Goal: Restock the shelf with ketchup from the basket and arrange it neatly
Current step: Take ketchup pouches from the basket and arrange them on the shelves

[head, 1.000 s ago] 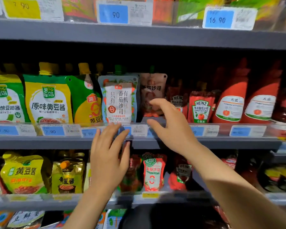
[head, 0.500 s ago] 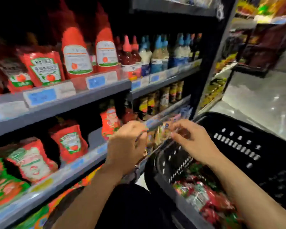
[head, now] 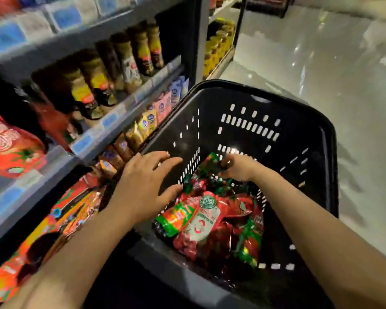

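- Black plastic, glossy and slotted: the basket [head: 250, 121] fills my 3 to 6 o'clock, a rounded-corner tub with rows of small oblong holes in its walls.
- Red and green foil ketchup pouches [head: 212, 221] lie heaped in its bottom, crinkled and shiny; the topmost one has a pale oval label and lies flat, tilted toward 7 o'clock.
- My right hand [head: 237, 168] is down inside the basket at the far end of the heap, fingers curled around the dark cap end of a pouch [head: 212, 161] that pokes up toward 12 o'clock. The grip is blurred, but the fingers are clearly closed on it.
- My left hand [head: 143, 186] hovers over the basket's near-left rim, fingers spread and straight, thumb just beside the heap; it holds nothing.
- At 9 to 11 o'clock run the grey metal shelves [head: 125, 103], edged with clear strips holding blue price tags.
- On the upper shelf stand brown glass jars [head: 91, 85] with yellow and red labels, in a receding row.
- Below them, small flat sachets [head: 156, 112] in yellow, pink and blue stand on edge, near the basket's left rim.
- At 9 o'clock sits a soft red pouch [head: 11, 148] with a tomato print; more red-orange packs [head: 60, 221] lie at 7 o'clock, smeared by motion.
- Pale polished floor [head: 321, 63] shines at 1 o'clock.
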Tool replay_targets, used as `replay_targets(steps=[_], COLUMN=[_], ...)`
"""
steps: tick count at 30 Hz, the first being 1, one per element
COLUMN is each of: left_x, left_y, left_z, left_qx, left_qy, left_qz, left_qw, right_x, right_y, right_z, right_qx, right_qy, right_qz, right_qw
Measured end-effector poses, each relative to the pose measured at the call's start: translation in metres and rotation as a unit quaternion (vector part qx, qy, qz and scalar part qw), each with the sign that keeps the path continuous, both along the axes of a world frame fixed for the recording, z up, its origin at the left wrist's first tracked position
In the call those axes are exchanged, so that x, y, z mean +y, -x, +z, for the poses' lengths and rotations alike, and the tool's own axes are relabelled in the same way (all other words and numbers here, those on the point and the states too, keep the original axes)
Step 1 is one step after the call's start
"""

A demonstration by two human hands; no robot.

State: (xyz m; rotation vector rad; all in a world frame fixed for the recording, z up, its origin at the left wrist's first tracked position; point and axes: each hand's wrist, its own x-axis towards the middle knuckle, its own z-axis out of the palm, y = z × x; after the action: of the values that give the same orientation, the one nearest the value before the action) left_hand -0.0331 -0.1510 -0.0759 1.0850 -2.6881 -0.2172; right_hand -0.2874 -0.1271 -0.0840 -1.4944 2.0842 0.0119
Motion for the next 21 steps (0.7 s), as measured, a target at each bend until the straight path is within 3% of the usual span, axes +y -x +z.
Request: replay_targets(steps=[3,7,12,15,21], left_x=[0.005,0.007,0.009,0.009,0.009], left_y=[-0.004,-0.002,-0.001,0.0,-0.001], left_z=[-0.006,-0.002,-0.001,-0.002,-0.002], left_qx=[0.005,0.008,-0.041,-0.064,-0.031], left_qy=[-0.02,-0.033,-0.031,-0.029,-0.022], left_qz=[-0.002,0.013,0.016,0.013,0.018], left_qw=[1.0,0.999,0.999,0.997,0.999], right_x=[0.002,0.007,0.007,0.001,-0.001], right_y=[0.002,0.003,-0.004,-0.002,-0.01], right_z=[-0.03,-0.074,-0.094,-0.095,-0.089], right_qx=[0.023,-0.034,-0.073,-0.199,-0.27], right_qy=[-0.104,-0.165,-0.103,-0.036,-0.031], right_qz=[0.07,0.013,-0.04,-0.137,-0.159], right_qw=[0.992,0.986,0.991,0.97,0.949])
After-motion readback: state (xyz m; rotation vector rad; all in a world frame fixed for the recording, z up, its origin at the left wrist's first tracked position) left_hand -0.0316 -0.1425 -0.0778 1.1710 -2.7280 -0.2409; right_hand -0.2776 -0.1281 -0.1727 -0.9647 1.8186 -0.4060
